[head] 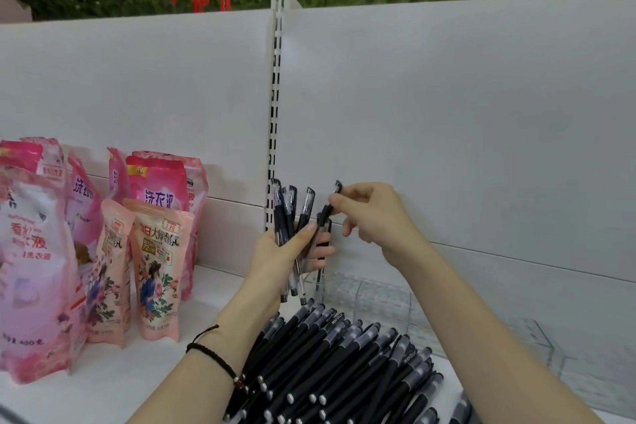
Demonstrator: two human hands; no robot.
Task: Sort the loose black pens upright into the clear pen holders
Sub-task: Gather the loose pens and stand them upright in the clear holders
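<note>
The right hand [371, 213] pinches one black pen [325, 213] near its cap; the pen stands almost upright, just beside the bundle of pens [285, 217] gripped in the left hand [285, 260]. The clear pen holders [378, 296] lie below it, slightly to the right, so I judge the right hand, the nearer one, should lower it along its long axis.

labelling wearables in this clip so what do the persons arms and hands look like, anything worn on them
No gloves on the left hand or the right hand, and no sleeves reach into view. The left wrist wears a thin black braided cord bracelet with a loose tail end and what look like a few small dark beads. No rings or watch show.
</note>
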